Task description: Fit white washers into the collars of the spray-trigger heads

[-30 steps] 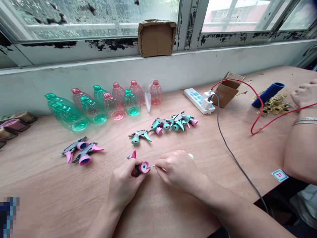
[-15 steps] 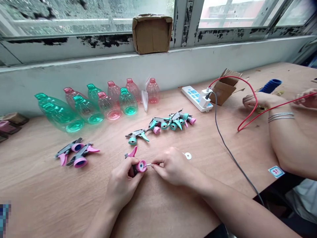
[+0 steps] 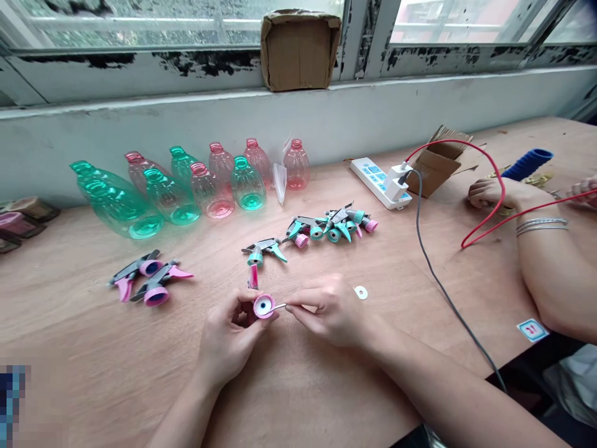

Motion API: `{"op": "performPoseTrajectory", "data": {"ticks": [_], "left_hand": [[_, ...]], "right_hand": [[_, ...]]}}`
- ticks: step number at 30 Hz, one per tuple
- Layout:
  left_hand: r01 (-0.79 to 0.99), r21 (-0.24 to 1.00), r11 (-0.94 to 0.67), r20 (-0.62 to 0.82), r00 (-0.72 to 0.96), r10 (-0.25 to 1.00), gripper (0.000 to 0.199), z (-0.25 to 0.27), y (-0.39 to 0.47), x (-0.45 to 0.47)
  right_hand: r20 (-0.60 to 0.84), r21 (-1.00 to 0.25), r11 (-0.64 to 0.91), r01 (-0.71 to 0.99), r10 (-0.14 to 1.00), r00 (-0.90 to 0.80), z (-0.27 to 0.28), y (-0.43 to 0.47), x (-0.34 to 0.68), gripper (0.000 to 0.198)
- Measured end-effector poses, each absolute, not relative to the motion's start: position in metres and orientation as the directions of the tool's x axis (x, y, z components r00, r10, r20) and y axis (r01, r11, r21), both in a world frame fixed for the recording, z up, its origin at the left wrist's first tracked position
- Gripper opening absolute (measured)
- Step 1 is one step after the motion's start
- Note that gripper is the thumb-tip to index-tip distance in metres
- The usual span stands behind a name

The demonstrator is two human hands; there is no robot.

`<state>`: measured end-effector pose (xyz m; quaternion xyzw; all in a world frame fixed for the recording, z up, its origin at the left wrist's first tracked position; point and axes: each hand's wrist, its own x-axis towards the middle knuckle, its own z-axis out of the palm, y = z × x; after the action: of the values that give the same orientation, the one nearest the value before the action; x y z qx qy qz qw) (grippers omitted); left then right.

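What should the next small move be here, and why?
Probably press the thin tool lightly around the white disc: the left hand holds the pink collar, its opening facing the camera, and the right hand has the tool's tip at that opening.

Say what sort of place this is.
Probably a small workshop or workroom: loose trigger-spray heads lie on a wooden table, topless green and pink bottles are grouped by the wall, and another person's hand is at the same table.
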<state>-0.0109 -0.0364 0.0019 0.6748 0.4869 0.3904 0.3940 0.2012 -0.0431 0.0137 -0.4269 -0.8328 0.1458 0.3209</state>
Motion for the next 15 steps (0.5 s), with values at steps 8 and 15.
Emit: {"op": "performPoseTrajectory", "data": {"ticks": [8, 15], "left_hand": [[0.258, 0.951, -0.168, 0.139, 0.125, 0.982, 0.026, 0.0020, -0.0388, -0.0052], [0.156, 0.979, -0.133, 0.116, 0.111, 0.987, 0.028, 0.0054, -0.0417, -0.0031]], "right_hand": [[0.556, -0.463, 0.667, 0.584, 0.732, -0.394, 0.0100, -0.0433, 0.1970, 0.020], [0.673, -0.340, 0.753, 0.563, 0.613, -0.413, 0.0073, -0.0401, 0.1969, 0.020]]}}
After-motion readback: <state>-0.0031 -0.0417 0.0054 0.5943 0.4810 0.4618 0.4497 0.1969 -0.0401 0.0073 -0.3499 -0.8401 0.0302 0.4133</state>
